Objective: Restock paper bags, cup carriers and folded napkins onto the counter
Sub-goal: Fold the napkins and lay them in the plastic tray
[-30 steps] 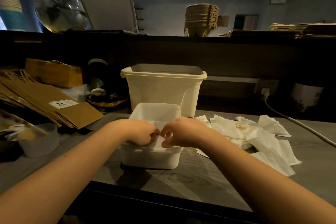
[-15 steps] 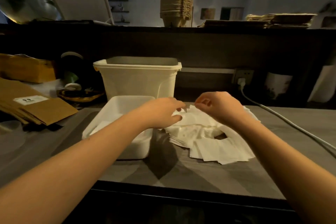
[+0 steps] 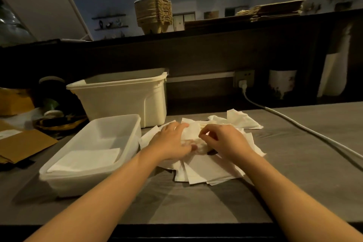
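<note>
Many loose napkins [image 3: 206, 171] lie heaped on the worktop [image 3: 196, 208], just right of the shallow tub [image 3: 125, 124], which has a folded napkin [image 3: 88, 158] in it. In the head view, my left hand [image 3: 172, 141] lies flat, grip wide, pressing the heap. My right hand [image 3: 224, 139] curls at the top sheet's edge; whether it pinches I cannot tell. I judge these feather-light, limp and easily torn, so I'd take one gently by a corner.

dim warm indoor light, soft arm shadows on the worktop [image 3: 196, 206], wide-angle bending at edges, slightly blurred background
</note>
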Tool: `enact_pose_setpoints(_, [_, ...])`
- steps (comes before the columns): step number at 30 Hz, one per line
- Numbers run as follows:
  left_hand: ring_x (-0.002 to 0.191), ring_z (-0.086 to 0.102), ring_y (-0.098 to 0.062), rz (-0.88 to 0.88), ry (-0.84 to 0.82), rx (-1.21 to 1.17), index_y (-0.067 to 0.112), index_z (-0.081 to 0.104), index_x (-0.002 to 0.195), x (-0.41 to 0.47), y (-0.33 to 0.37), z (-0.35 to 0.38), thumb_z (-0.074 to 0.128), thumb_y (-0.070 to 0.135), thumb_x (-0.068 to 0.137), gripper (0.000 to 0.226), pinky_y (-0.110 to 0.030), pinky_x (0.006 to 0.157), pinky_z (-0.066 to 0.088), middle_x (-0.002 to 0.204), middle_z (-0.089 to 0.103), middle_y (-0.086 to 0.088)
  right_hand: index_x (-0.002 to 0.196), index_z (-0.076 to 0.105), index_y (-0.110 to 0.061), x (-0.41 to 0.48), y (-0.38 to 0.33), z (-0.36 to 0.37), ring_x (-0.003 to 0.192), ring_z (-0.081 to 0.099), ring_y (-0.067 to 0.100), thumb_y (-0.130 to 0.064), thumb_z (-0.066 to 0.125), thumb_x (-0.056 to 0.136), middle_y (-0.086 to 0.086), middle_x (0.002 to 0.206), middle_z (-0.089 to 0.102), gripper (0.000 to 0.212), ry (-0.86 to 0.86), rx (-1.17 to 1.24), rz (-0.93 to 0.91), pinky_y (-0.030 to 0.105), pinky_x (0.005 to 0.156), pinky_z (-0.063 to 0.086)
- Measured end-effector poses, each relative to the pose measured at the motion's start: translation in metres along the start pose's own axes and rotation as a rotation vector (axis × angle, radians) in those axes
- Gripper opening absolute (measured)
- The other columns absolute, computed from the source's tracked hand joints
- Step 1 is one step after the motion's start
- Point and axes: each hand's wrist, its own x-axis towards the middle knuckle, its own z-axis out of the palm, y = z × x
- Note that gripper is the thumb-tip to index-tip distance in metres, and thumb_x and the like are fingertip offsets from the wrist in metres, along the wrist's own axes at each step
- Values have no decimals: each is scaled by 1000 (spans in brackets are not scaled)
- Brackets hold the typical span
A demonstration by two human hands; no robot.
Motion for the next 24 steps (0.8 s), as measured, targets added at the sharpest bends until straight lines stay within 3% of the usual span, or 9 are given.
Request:
enact_pose_setpoints(3, [142,11,-27,-56,-100,15,37,5,147,3,0,7,56,51,85,82,-45,110,25,156,1,6,104,64,-26,-1,11,-2,72,59,4,-33,54,92,-13,79,60,17,-6,76,-15,24,72,52])
enact_pose_setpoints(6, [136,24,-28,-117,-65,-43,36,9,146,7,-2,9,55,48,87,76,-42,105,32,154,13,1,102,65,-25,-1,15,-2,66,56,2,-32,55,91,-18,70,55,16,17,120,-19,19,66,48])
enact_pose_setpoints(12, [123,42,-22,-115,-195,-60,35,27,142,13,-8,-8,52,38,89,59,-34,100,39,144,35,-2,103,64,-27,1,20,4,70,55,4,-33,53,92,-15,75,57,16,-9,104,-11,21,65,47])
enact_pose_setpoints(16, [108,47,-17,-136,-106,-257,23,41,137,19,-6,-14,38,28,98,39,-30,91,39,134,48,-3,101,63,-30,0,25,7,75,60,4,-33,54,92,-14,80,62,13,-42,128,11,25,74,53])
enact_pose_setpoints(19, [101,46,-16,-145,-35,-322,17,46,133,20,-8,-9,31,22,99,37,-29,86,38,127,51,-6,100,63,-31,2,26,7,76,62,4,-31,54,92,-15,81,63,12,-58,129,14,25,77,54])
enact_pose_setpoints(24, [111,47,-14,-104,-2,-431,26,45,134,14,-16,-9,36,30,98,37,-26,86,37,131,49,4,100,62,-32,3,22,7,76,61,4,-33,54,92,-14,80,62,12,-74,97,18,24,75,53])
